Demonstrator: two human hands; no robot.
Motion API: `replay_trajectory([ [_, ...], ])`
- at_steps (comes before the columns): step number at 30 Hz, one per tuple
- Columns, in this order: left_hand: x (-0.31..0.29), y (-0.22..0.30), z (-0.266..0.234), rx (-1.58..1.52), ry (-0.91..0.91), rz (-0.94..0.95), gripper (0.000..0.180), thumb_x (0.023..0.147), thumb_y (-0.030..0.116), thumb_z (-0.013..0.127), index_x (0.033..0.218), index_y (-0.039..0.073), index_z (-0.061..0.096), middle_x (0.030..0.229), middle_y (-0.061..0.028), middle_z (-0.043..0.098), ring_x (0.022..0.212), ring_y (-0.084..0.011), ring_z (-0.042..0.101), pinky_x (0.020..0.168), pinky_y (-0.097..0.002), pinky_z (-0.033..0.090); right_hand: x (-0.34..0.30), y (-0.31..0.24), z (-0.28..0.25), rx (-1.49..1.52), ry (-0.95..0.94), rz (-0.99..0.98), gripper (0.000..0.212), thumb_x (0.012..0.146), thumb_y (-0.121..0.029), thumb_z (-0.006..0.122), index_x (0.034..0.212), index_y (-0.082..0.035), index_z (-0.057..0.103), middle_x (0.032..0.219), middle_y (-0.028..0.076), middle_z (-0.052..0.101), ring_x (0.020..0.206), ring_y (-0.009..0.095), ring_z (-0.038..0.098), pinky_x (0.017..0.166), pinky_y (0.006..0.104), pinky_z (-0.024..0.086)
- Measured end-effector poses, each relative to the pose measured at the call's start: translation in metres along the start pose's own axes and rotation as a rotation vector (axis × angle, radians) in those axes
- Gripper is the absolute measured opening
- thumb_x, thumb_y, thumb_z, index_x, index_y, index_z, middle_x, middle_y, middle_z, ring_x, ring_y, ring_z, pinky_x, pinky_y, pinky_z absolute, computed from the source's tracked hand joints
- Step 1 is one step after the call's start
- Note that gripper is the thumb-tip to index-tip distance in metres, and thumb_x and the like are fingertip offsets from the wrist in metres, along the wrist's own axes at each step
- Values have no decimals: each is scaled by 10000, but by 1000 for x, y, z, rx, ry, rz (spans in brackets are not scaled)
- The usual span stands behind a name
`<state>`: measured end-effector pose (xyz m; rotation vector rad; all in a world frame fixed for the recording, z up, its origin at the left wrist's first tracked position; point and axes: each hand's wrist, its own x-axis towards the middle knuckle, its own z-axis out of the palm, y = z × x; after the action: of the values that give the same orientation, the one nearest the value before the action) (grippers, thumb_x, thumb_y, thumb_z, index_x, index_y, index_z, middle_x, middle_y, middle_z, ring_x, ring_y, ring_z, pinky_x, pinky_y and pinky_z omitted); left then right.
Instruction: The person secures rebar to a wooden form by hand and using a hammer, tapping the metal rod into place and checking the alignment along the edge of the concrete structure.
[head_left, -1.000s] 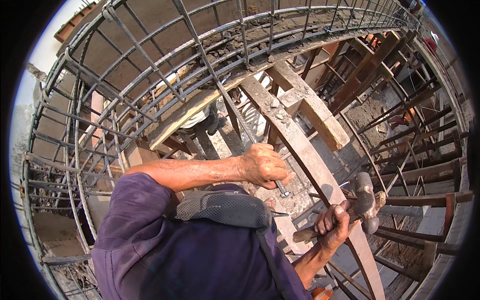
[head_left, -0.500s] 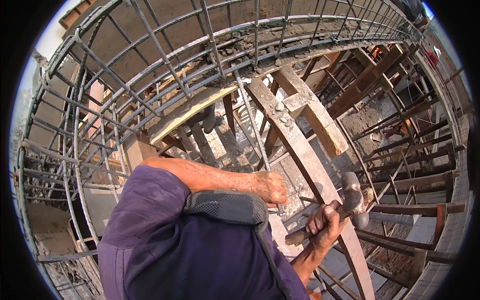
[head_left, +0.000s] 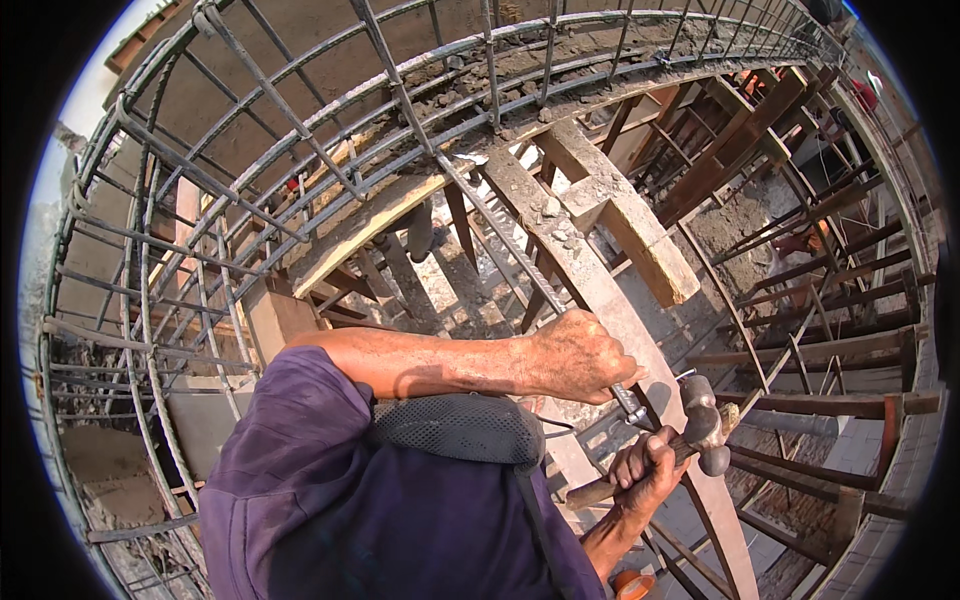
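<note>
My left hand (head_left: 578, 357) is closed round a ribbed steel bar (head_left: 505, 228). The bar slants from the rebar cage down to the right, its metal lower end sticking out just past my fist. Lower and to the right, my right hand (head_left: 645, 470) grips a hammer (head_left: 704, 425) by its wooden handle. The hammer's worn, rounded metal head points up and right, over a long wooden plank (head_left: 615, 300), close to the bar's lower end.
A curved rebar cage (head_left: 290, 110) spans the left and far side. Loose rubble (head_left: 552, 208) lies on the plank beside a short notched timber (head_left: 650, 255). Timber props (head_left: 830, 400) and gaps open to a lower level at right. An orange round object (head_left: 633, 584) sits near the lower edge.
My left hand has moved right and slightly up, bringing the steel bar to a stronger slant toward the hammer. My right hand keeps its hold on the hammer. The view has shifted slightly.
</note>
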<state>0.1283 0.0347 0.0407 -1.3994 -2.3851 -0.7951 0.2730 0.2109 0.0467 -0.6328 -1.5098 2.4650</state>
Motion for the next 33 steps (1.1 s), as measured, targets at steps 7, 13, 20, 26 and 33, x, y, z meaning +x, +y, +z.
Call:
replay_trajectory([
  [7, 30, -52, -31, 144, 292, 79, 256, 865, 292, 724, 657, 164, 648, 534, 4, 578, 480, -204, 617, 437, -348, 458, -8, 1, -1, 62, -7, 26, 158, 850, -70, 571, 805, -79, 419, 517, -37, 328, 348, 65, 273, 297, 253, 245],
  [13, -27, -13, -30, -26, 224, 346, 351, 866, 299, 730, 582, 178, 562, 521, 37, 510, 489, -144, 586, 464, -300, 434, 2, 8, 6, 100, -14, 66, 175, 857, -87, 579, 792, -93, 416, 520, -37, 334, 348, 62, 289, 287, 247, 272],
  [20, -27, -79, -11, 143, 138, 141, 373, 845, 250, 747, 560, 172, 519, 524, 29, 519, 455, -166, 537, 439, -349, 387, 5, 11, 18, 92, -87, 58, 195, 855, -99, 594, 785, -89, 413, 522, -24, 355, 348, 70, 301, 291, 252, 285],
  [26, 18, -2, -27, 51, -60, -66, 178, 809, 273, 736, 734, 114, 709, 567, -79, 653, 534, -274, 678, 478, -403, 510, -10, 13, 5, 83, 5, 60, 177, 853, -86, 582, 798, -87, 414, 528, -27, 350, 355, 69, 307, 296, 252, 288],
  [33, 36, -32, -24, 98, 169, 10, 204, 734, 230, 767, 937, 225, 746, 623, 26, 617, 559, -157, 658, 473, -336, 505, -21, 18, -11, 106, 90, 58, 137, 859, -64, 563, 841, -84, 429, 535, -43, 339, 358, 66, 304, 302, 250, 285],
])
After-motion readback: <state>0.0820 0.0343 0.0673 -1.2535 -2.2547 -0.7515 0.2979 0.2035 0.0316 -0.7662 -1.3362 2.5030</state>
